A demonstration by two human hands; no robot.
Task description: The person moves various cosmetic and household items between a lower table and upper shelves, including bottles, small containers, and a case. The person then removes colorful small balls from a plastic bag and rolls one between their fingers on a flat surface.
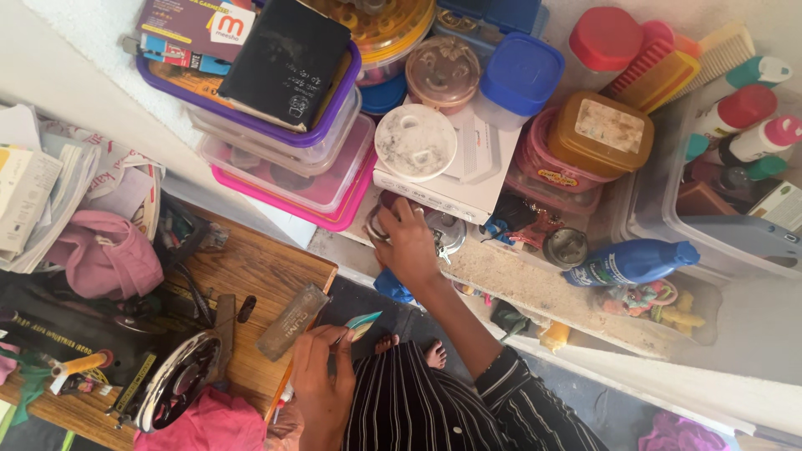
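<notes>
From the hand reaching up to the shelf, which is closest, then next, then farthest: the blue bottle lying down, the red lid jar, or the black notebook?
From the right hand:
1. Black notebook, up on the stacked boxes.
2. Blue bottle, lying on the shelf on the other side.
3. Red lid jar, at the top, farthest.

A maroon card with a white label (230, 25) is lying in the purple-rimmed box (330, 125) at the top left. A yellow label (555, 177) (small, oval) is showing on the pink container (535, 154). A blue bottle (631, 261) is lying on the shelf (518, 288).
</notes>
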